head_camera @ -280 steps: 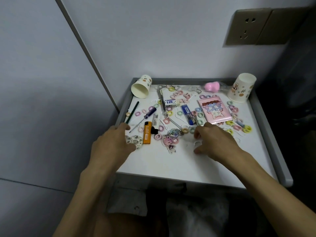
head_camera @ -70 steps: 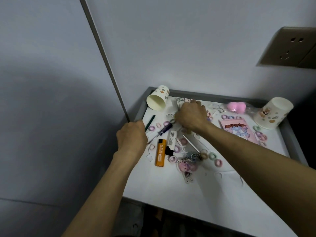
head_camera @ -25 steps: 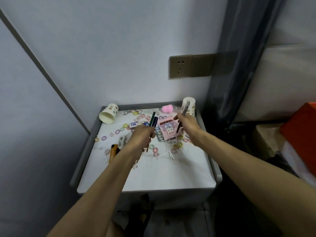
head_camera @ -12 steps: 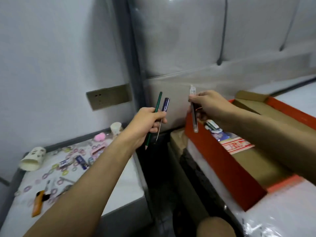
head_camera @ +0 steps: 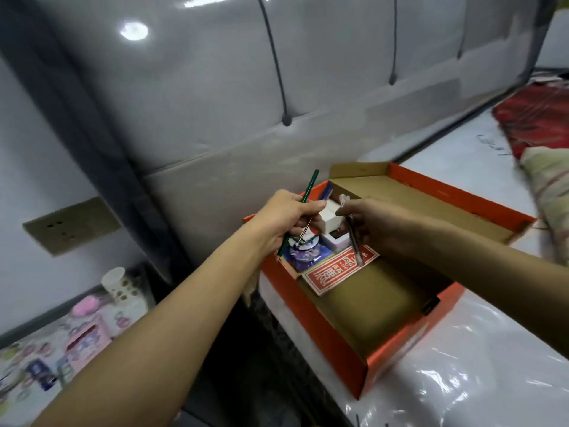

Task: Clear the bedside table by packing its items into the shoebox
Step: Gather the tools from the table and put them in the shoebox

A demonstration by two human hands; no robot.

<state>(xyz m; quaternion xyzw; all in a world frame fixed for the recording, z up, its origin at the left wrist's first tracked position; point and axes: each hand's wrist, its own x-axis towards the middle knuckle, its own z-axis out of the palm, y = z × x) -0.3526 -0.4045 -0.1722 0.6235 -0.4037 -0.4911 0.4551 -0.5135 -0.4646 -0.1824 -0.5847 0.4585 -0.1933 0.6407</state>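
Left hand (head_camera: 286, 217) gripping pencil (head_camera: 311, 183) and screwdriver (head_camera: 305, 229), right hand (head_camera: 369, 220) pinching pen (head_camera: 354, 245), over shoebox (head_camera: 338, 343)

Red label (head_camera: 340, 269) in the shoebox (head_camera: 323, 331): white characters inside a white frame, too blurred to read. Over on the mattress (head_camera: 455, 167), dark handwriting (head_camera: 492, 145), upside down, letters not clear. Pink packet (head_camera: 87, 340) far left has a print on it, smeared. Nothing legible anywhere.

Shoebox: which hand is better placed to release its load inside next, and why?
Right, probably. The right hand hovers centrally over the shoebox, its slim tool low above the red packet; the left hand, gripping pencil and screwdriver, is over the crowded corner.
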